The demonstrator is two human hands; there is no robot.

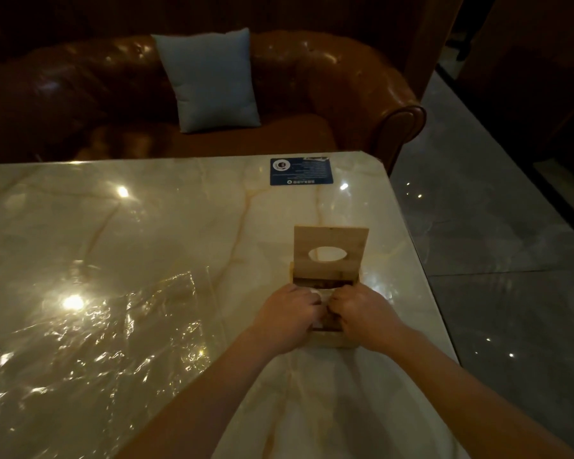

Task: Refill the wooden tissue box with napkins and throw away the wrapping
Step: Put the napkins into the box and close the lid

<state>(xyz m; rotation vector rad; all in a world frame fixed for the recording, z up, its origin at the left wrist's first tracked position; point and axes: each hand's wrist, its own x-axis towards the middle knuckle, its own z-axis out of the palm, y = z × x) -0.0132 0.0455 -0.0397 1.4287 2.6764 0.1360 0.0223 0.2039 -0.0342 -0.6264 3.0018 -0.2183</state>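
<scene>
Counter (146,233): glossy cream marble with tan veins, far right corner cut off at an angle.
Wooden tissue box (328,339): pale planks, rectangular, toward the counter's right edge; long axis runs from the person toward the sofa.
Lid (331,256): flat board with oval hole, hinged upright at the far end.
Left hand (287,314): grip curled, fingers down inside the box; hold unclear.
Right hand (367,316): same, touching the left.
Napkins (325,298): white sliver between the knuckles.
Wrapping (113,326): clear crinkled film, flat, left of the box.
Sofa (328,81): brown tufted leather; grey square cushion (209,81).
Card (300,171): blue rectangle.
</scene>
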